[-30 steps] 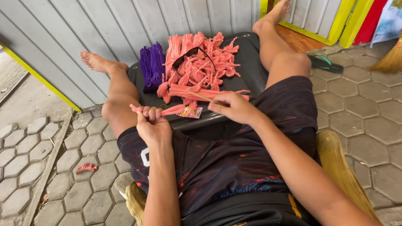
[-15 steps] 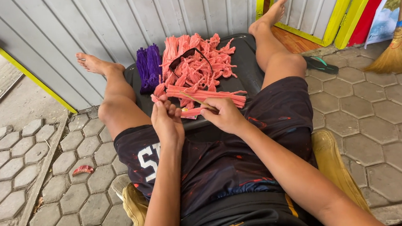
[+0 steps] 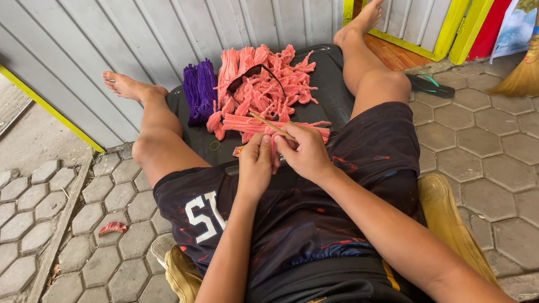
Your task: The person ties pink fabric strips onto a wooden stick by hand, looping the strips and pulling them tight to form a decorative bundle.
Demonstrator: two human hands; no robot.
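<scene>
Two hands [image 3: 283, 160] pinch one thin stick [image 3: 268, 122] over one pink pile [image 3: 263, 89].

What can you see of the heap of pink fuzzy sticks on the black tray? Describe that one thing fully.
The heap of pink fuzzy sticks looks like soft, coral-pink fibre-covered stems, some in straight bundles, others bent and tangled. It lies on the black tray between the person's bare legs, beside a purple bundle. Dark sunglasses rest on top. The left hand and right hand pinch a few pink strands and a thin stick at the heap's near edge.
</scene>
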